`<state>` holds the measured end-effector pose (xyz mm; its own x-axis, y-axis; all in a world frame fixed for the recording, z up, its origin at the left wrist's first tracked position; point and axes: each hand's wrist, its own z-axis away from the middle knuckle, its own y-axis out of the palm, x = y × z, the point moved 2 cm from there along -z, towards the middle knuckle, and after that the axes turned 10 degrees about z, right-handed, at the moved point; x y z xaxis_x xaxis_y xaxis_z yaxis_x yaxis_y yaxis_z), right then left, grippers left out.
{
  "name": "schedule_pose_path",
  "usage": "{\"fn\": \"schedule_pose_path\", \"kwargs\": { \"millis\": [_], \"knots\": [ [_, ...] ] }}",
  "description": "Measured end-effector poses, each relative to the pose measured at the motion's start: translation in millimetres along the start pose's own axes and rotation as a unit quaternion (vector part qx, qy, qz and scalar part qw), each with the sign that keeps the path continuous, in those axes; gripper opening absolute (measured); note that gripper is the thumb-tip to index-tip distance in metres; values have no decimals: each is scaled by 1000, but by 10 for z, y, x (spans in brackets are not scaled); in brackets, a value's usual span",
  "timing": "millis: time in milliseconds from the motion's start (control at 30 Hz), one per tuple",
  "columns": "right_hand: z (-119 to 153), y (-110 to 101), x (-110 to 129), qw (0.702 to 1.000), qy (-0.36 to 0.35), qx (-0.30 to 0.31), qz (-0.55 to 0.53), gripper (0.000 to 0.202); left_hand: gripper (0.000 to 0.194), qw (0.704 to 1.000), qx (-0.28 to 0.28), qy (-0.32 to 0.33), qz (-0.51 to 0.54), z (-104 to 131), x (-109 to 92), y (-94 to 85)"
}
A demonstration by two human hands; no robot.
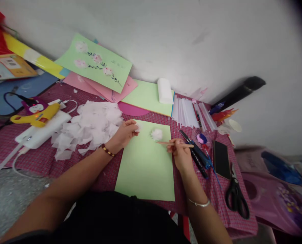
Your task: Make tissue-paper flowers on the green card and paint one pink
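A light green sheet (146, 166) lies on the checked cloth in front of me, with a white tissue flower (156, 134) near its top. My left hand (127, 133) pinches a small piece of white tissue (137, 127) over the sheet's upper left edge. A thin wooden stick (184, 145) is held in my right hand (179, 152), its tip pointing left, just below the flower. To the left of my left hand is a loose heap of white tissue squares (97, 117).
A yellow glue gun (43, 117) rests on a white power strip (49, 130) at left. Decorated green paper (100, 61) leans at the back. On the right lie pens (196, 159), a phone (221, 159) and black scissors (236, 196).
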<state>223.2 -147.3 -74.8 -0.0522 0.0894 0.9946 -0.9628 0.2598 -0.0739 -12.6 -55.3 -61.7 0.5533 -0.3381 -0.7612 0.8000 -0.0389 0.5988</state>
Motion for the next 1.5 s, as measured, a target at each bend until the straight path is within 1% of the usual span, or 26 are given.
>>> {"fn": "schedule_pose_path", "kwargs": {
  "millis": [100, 200, 333, 400, 567, 733, 933, 1000, 1067, 1133, 1200, 1267, 1333, 1433, 1500],
  "knots": [
    [60, 38, -56, 997, -41, 14, 65, 27, 21, 1000, -7, -16, -8, -21, 31, -27],
    [77, 63, -38, 989, -95, 21, 114, 20, 22, 1000, -12, -25, -3, -47, 63, -65],
    [87, 111, 18, 975, -147, 53, 160, 18, 22, 1000, -6, -30, -7, -68, 94, -98],
    [84, 122, 26, 969, -161, 57, 177, 18, 22, 999, -2, -30, -14, -69, 100, -102],
    [54, 102, -16, 971, -164, 17, 174, 17, 21, 999, -7, -34, -28, -55, 94, -85],
    [55, 92, -27, 975, -149, 10, 164, 19, 20, 999, -7, -34, -36, -38, 72, -52],
    [111, 71, 11, 983, -136, -6, 119, 21, 22, 998, -6, -38, -42, -32, 73, -57],
    [118, 79, 13, 982, -141, -2, 125, 21, 20, 998, -3, -38, -45, -38, 78, -63],
    [110, 107, 11, 978, -147, 17, 144, 19, 19, 998, -1, -36, -48, -47, 84, -66],
    [93, 150, 11, 971, -158, 42, 173, 18, 18, 998, 1, -34, -54, -56, 91, -65],
    [72, 193, 15, 960, -183, 59, 204, 17, 18, 997, 6, -31, -66, -58, 98, -63],
    [57, 220, 20, 947, -218, 58, 230, 17, 17, 996, 12, -25, -90, -51, 102, -65],
    [49, 225, 16, 941, -237, 40, 239, 18, 16, 990, 19, -26, -134, -35, 97, -70],
    [44, 205, -14, 946, -225, 19, 232, 19, 16, 976, 39, -41, -212, -17, 59, -63],
    [40, 188, -41, 953, -207, 16, 222, 19, 17, 961, 62, -43, -266, -32, 10, -24]
  ]
}}
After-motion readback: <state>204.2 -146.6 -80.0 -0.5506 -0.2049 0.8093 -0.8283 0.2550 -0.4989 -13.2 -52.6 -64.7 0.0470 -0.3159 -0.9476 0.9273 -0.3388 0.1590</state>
